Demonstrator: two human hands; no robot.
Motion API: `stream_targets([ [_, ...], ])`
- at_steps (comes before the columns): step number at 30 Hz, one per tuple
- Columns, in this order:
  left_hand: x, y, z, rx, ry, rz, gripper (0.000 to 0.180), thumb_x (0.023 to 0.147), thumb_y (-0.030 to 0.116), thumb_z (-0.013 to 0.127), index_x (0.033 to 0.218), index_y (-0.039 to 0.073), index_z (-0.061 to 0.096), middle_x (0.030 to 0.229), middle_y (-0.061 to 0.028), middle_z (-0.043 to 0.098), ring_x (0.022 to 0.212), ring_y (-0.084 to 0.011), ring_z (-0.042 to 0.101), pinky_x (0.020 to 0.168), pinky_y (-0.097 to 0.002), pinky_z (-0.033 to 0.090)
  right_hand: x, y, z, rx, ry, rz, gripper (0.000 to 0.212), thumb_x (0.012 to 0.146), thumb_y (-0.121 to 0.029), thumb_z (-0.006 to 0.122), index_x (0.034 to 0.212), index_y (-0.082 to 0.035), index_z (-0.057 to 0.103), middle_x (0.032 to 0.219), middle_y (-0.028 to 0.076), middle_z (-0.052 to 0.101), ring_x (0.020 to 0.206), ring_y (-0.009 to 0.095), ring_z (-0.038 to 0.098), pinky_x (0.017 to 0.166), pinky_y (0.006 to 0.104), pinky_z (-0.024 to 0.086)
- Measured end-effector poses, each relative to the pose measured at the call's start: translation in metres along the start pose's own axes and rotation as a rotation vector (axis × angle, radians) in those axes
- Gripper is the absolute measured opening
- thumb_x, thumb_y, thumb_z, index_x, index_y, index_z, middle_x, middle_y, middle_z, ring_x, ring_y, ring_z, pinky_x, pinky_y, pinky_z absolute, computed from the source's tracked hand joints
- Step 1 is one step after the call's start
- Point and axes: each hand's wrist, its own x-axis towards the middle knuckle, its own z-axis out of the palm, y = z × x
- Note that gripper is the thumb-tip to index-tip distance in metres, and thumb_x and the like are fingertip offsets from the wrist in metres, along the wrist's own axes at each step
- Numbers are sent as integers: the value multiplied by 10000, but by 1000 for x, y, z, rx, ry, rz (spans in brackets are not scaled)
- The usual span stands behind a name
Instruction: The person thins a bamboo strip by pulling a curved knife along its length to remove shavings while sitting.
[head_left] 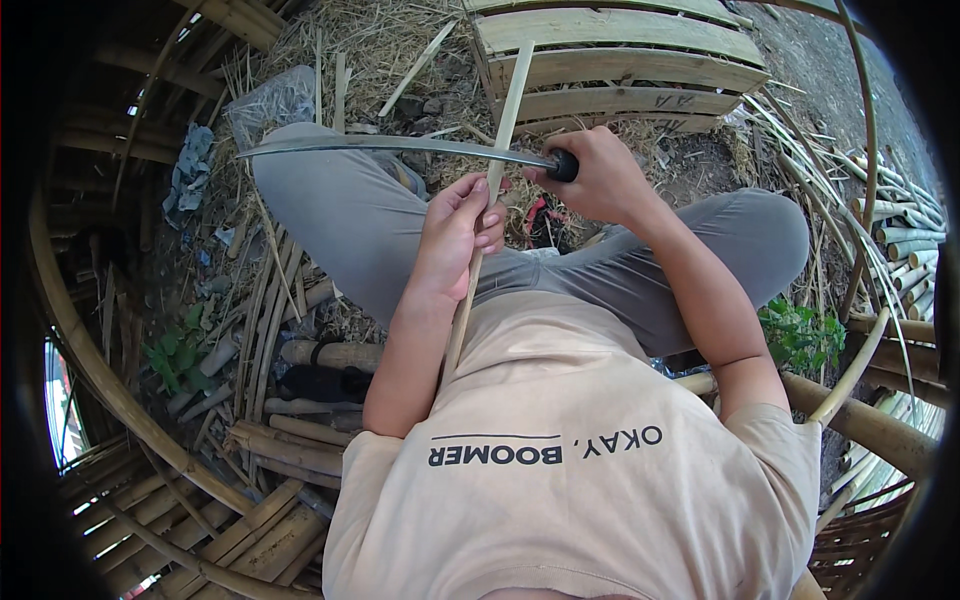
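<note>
My left hand (466,232) is closed around a long pale bamboo strip (514,98), whose lower end rests against my shirt. The strip tilts up and away toward a wooden crate. In my right hand (600,178) is the black handle of a long machete (400,146). Its thin, slightly curved blade lies across the strip just above my left fingers and reaches left over my knee. Whether the edge bites into the strip, I cannot tell.
A slatted wooden crate (620,68) stands ahead. Cut bamboo strips (270,320) and poles (300,455) lie at left, with a crumpled plastic bag (275,100) near my knee. Bundled bamboo (910,235) is stacked at right, beside a green plant (803,338). Straw litters the ground.
</note>
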Motion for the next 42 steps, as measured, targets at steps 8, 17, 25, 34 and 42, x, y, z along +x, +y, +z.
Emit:
stream_targets([
  [8,3,-9,10,148,29,41,235,1072,217,429,1125,28,559,669,33,420,493,-27,337,470,-200,308,-5,4,17,-53,162,-19,211,734,-226,736,844,-46,731,687,198,640,704,383,644,697,471,511],
  [17,-3,-10,18,276,110,139,256,1074,212,427,1199,13,528,671,36,418,518,-28,342,471,-197,307,3,9,15,-241,231,-49,220,672,-190,711,859,-79,743,749,183,689,766,376,685,738,460,563],
  [25,-3,-9,18,284,113,148,267,1074,208,424,1200,0,536,675,33,423,525,-26,342,473,-196,303,8,15,14,-249,232,7,174,691,-183,713,838,-90,703,724,176,662,758,385,647,713,492,517],
  [34,-9,-7,18,261,76,191,253,1075,195,426,1178,-2,546,696,35,432,530,-20,321,487,-188,294,11,16,13,-319,304,-63,121,766,-215,715,800,-104,681,644,155,634,656,368,643,632,479,512],
  [42,-41,-8,8,177,38,84,262,1076,217,432,1153,-1,554,689,36,434,514,-16,311,488,-192,308,25,86,-53,-476,616,305,269,862,-342,661,902,-83,727,781,173,705,784,371,694,710,479,547],
])
